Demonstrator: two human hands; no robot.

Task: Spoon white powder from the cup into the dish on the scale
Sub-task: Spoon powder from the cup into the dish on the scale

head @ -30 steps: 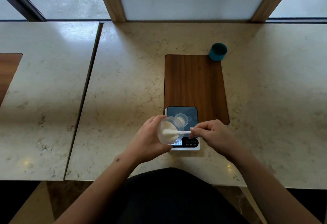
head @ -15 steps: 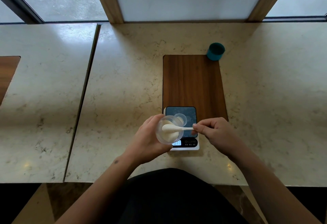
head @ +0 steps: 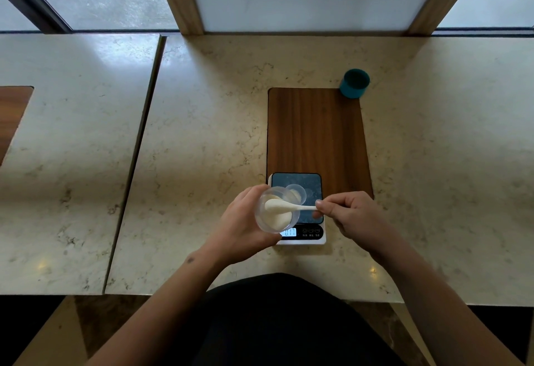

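Just left of the scale (head: 297, 209), the left hand (head: 241, 218) curls around a clear cup (head: 276, 211) of white powder, holding it tilted above the scale's left edge. Behind the cup, a small clear dish (head: 297, 193) sits on the scale's dark platform. Right of the scale, the right hand (head: 351, 215) pinches a white spoon (head: 286, 206) by its handle, bowl inside the cup.

teal cup (head: 354, 83) | brown woodgrain board (head: 316, 131) | white spoon (head: 289, 207) | veined cream counter (head: 202, 134)

Dim daylight from windows ahead; countertop (head: 86, 111) glare; edges perhaps fisheye-bent.
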